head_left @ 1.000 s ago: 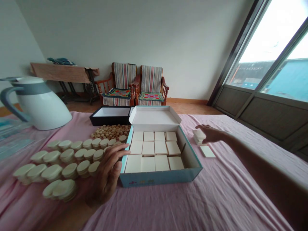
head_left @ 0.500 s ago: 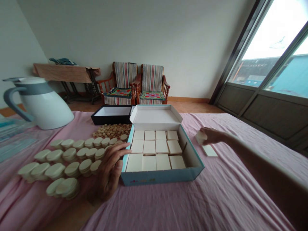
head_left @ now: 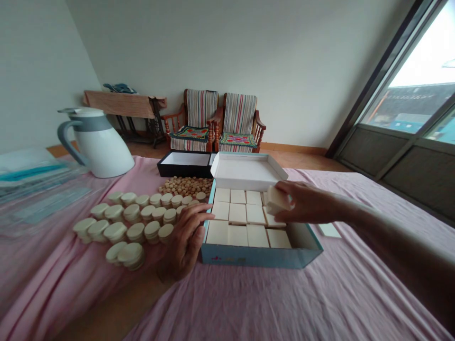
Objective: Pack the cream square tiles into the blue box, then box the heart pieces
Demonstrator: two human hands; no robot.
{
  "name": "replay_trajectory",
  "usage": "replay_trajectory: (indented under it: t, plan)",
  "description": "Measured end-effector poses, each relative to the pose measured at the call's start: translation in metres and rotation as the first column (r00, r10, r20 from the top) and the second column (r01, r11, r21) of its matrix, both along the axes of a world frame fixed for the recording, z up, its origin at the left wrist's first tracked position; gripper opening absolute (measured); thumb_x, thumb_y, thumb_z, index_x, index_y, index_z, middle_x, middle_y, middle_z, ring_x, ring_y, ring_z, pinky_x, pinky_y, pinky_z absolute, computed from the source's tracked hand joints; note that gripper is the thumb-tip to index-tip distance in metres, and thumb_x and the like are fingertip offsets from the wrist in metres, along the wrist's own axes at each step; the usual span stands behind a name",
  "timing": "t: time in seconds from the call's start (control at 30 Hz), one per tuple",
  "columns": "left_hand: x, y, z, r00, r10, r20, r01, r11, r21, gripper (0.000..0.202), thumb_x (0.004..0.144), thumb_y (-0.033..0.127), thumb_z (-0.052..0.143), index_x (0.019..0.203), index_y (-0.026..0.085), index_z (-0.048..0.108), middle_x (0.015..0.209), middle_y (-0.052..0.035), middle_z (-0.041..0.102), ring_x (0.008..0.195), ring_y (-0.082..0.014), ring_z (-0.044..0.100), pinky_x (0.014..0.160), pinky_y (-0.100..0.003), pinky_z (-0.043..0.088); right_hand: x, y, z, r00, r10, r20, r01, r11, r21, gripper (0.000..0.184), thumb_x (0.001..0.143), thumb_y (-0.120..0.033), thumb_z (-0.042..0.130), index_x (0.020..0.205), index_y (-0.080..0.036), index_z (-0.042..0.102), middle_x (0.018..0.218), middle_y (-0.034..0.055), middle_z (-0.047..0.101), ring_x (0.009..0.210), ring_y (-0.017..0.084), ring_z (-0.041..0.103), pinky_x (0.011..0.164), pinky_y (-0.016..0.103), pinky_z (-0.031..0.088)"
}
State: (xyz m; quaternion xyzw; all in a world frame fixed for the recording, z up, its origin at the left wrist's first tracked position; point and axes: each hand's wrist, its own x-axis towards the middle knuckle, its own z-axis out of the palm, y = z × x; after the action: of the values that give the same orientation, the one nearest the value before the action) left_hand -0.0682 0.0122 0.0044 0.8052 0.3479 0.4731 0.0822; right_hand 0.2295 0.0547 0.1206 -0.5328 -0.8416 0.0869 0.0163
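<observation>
A light blue cardboard box (head_left: 249, 259) lies open on the pink cloth, filled with rows of cream square tiles (head_left: 237, 213). My left hand (head_left: 186, 241) rests against the box's left wall, fingers spread. My right hand (head_left: 302, 202) hovers over the right side of the box, closed on a small stack of square tiles (head_left: 277, 200). One flat tile (head_left: 329, 230) lies on the cloth to the right of the box.
Stacks of cream round discs (head_left: 131, 222) and a heap of small tan beads (head_left: 186, 184) lie left of the box. A black tray (head_left: 185, 163) sits behind, a white jug (head_left: 97, 144) far left. Two striped wooden chairs (head_left: 220, 123) stand by the wall.
My right hand lifted the tile stack from the cloth and carried it left over the box. The camera view shifted so everything sits further right. The left hand stayed put.
</observation>
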Motion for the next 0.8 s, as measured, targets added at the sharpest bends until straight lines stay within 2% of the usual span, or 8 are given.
replay_trajectory:
  t: [0.13,0.27,0.37,0.5,0.63,0.8]
  plan:
    - [-0.001,-0.001,0.000,1.000,-0.002,-0.004,0.002,1.000,-0.015,0.030,0.095,0.024,0.032,0.110,0.016,0.057,0.126,-0.0125,0.053,0.121,-0.0252,0.044,0.104,-0.045,0.035,-0.056,-0.011,-0.006,0.989,0.150,0.012,-0.149,0.985,-0.084,0.050,0.064,-0.053,0.066,0.096,-0.016,0.057,0.097,0.0113,0.063,0.084,0.024,0.057,0.070,0.033,0.043]
    - [-0.002,-0.001,0.000,1.000,-0.013,-0.009,0.013,1.000,-0.012,0.028,0.095,0.022,0.034,0.110,0.016,0.057,0.126,-0.0123,0.052,0.121,-0.0247,0.044,0.104,-0.045,0.035,-0.077,-0.009,-0.018,0.975,0.221,0.013,-0.217,0.966,-0.143,0.054,0.064,-0.056,0.067,0.098,-0.015,0.059,0.097,0.0120,0.064,0.086,0.024,0.058,0.070,0.033,0.045]
    - [-0.003,-0.001,0.000,1.000,-0.008,-0.013,0.007,1.000,-0.017,0.029,0.095,0.023,0.034,0.110,0.017,0.057,0.127,-0.0123,0.052,0.121,-0.0252,0.044,0.104,-0.045,0.035,-0.078,-0.008,-0.021,0.977,0.211,0.003,-0.208,0.965,-0.159,0.055,0.064,-0.056,0.067,0.100,-0.015,0.058,0.099,0.0126,0.064,0.086,0.025,0.058,0.071,0.034,0.045]
    - [-0.004,0.000,0.001,1.000,-0.018,-0.017,0.018,1.000,-0.025,0.029,0.095,0.024,0.034,0.112,0.017,0.056,0.127,-0.0124,0.052,0.122,-0.0247,0.043,0.104,-0.044,0.035,-0.065,-0.008,-0.014,0.990,0.138,0.021,-0.135,0.985,-0.112,0.054,0.064,-0.054,0.067,0.100,-0.015,0.057,0.100,0.0129,0.063,0.087,0.026,0.058,0.073,0.036,0.045]
    - [-0.003,0.001,0.000,1.000,-0.019,-0.015,0.019,1.000,-0.020,0.030,0.095,0.026,0.033,0.112,0.018,0.056,0.125,-0.0125,0.053,0.121,-0.0250,0.044,0.103,-0.045,0.036,-0.047,-0.010,-0.010,0.991,0.127,0.049,-0.116,0.978,-0.175,0.057,0.064,-0.052,0.069,0.105,-0.014,0.058,0.105,0.0134,0.062,0.094,0.027,0.057,0.081,0.037,0.045]
    - [-0.003,0.000,-0.001,1.000,-0.026,-0.006,0.026,0.999,-0.023,0.030,0.095,0.025,0.033,0.112,0.017,0.056,0.127,-0.0120,0.052,0.122,-0.0250,0.044,0.105,-0.045,0.034,-0.038,-0.015,-0.018,0.994,0.102,0.038,-0.090,0.968,-0.233,0.063,0.064,-0.057,0.068,0.110,-0.015,0.059,0.108,0.0133,0.061,0.099,0.029,0.056,0.083,0.038,0.044]
